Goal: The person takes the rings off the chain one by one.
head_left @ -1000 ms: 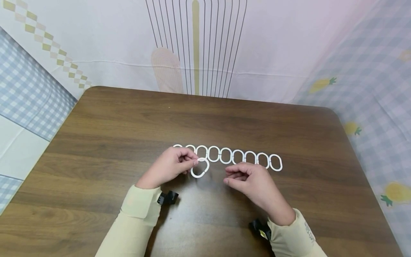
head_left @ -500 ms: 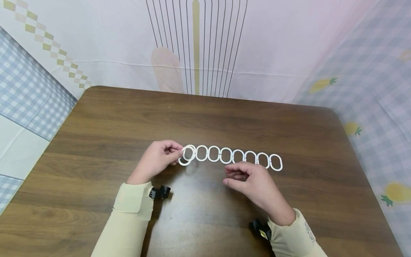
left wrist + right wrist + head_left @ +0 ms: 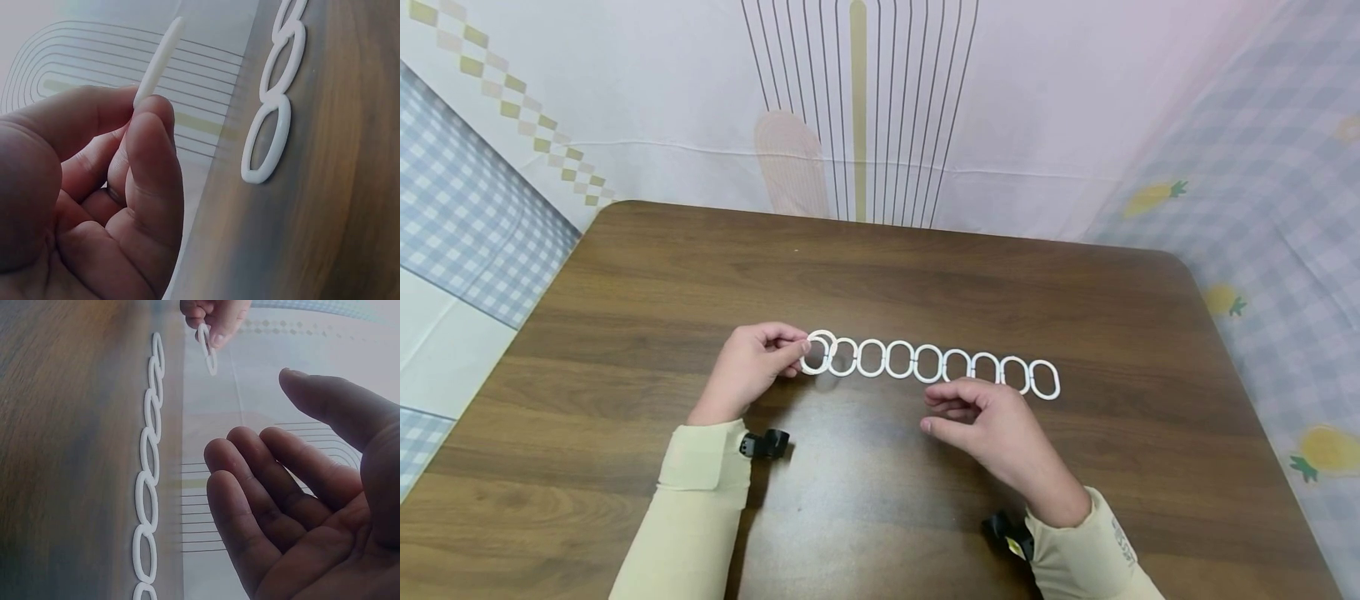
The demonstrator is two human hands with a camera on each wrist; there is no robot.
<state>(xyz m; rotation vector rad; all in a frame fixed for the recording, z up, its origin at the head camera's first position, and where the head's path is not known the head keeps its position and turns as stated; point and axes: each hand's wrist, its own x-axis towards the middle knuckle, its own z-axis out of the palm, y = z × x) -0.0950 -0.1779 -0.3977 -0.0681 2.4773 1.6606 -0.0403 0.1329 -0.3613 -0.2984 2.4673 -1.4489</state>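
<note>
Thumb and fingertips of my left hand (image 3: 751,367) pinch a white oval plastic ring (image 3: 161,59) by its edge. In the left wrist view it is raised above the table, almost edge-on. From the head it overlaps the left end of a row of similar white rings (image 3: 900,342). Those rings lie end to end across the table, side by side; the right wrist view shows them too. My right hand (image 3: 996,421) hovers in front of the row's right half, fingers loosely bent, holding nothing. It hides the lower edges of a few rings.
The row lies on a brown wood-grain table (image 3: 880,517) with rounded far corners. A pale printed cloth (image 3: 662,92) hangs behind it, and checked cloth (image 3: 1292,275) hangs at the sides. Black wrist cameras (image 3: 765,444) sit on both cuffs.
My left hand has moved left and slightly away with the pinched ring, from in front of the row to over its left end. The right hand stays put.
</note>
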